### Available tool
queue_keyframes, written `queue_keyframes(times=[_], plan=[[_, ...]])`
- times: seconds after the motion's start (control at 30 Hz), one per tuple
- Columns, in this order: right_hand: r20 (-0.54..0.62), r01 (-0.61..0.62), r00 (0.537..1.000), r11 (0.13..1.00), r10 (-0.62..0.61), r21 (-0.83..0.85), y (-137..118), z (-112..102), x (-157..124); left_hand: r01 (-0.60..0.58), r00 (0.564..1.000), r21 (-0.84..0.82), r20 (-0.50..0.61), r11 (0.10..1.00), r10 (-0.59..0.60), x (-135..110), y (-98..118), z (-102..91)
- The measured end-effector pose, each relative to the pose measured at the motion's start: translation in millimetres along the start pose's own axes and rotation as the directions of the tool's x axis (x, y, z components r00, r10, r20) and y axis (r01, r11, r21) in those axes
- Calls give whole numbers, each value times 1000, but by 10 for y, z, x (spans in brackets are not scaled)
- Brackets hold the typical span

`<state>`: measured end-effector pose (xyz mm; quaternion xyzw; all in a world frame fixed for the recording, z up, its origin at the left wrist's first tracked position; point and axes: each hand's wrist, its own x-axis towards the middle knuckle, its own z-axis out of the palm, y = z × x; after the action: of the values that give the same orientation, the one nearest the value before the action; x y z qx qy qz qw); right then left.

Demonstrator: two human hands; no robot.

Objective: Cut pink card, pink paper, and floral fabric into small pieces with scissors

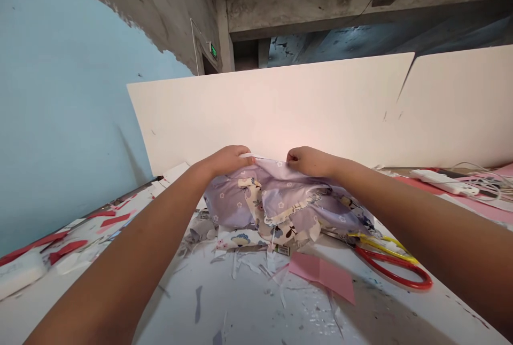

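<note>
A lilac fabric piece (280, 201) printed with small flowers and cream patches lies bunched on the white work table (248, 307). My left hand (226, 161) pinches its upper edge on the left. My right hand (310, 162) pinches the same edge a short way to the right. Both hands are closed on the cloth, which is lifted slightly at the far side. The fingertips are partly hidden behind the fold.
Red-handled scissors (395, 265) and a yellow-handled tool lie right of the fabric. A pink folded paper (323, 275) sits in front. Scraps litter the table. A white board (328, 110) stands behind, a power strip (443, 181) with cables at far right, red strips at left.
</note>
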<state>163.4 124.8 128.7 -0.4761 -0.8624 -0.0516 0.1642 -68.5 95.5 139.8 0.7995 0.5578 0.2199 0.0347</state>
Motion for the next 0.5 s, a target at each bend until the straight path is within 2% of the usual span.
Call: queue_keyframes(times=[0.07,0.13,0.23,0.3,0.33,0.37,0.4,0.43,0.5], plan=[[2,23,1000,999,-23,-42,-13,13,4,-13,999,-43,45,999,15,-4,6,-41],[-3,45,999,995,-45,-88,-47,41,-3,-25,999,-36,34,999,26,-4,19,-59],[-69,56,995,986,-67,-157,-157,111,-67,-49,994,33,-93,998,52,-1,66,-43],[-127,126,980,968,-156,-216,-255,191,-143,-72,971,70,-223,995,86,-5,124,-20],[-133,206,961,946,-244,-250,-303,244,-183,-82,951,76,-293,994,101,-10,164,-10],[-104,371,900,871,-422,-322,-346,306,-220,-93,924,71,-365,993,112,-17,210,-3],[-80,479,837,796,-541,-369,-381,372,-248,-107,893,54,-434,993,120,-27,261,-1],[-77,518,808,768,-584,-376,-408,438,-267,-124,864,27,-489,992,122,-37,315,-4],[-99,498,824,797,-557,-341,-442,550,-271,-160,832,-43,-544,986,111,-56,423,-24]])
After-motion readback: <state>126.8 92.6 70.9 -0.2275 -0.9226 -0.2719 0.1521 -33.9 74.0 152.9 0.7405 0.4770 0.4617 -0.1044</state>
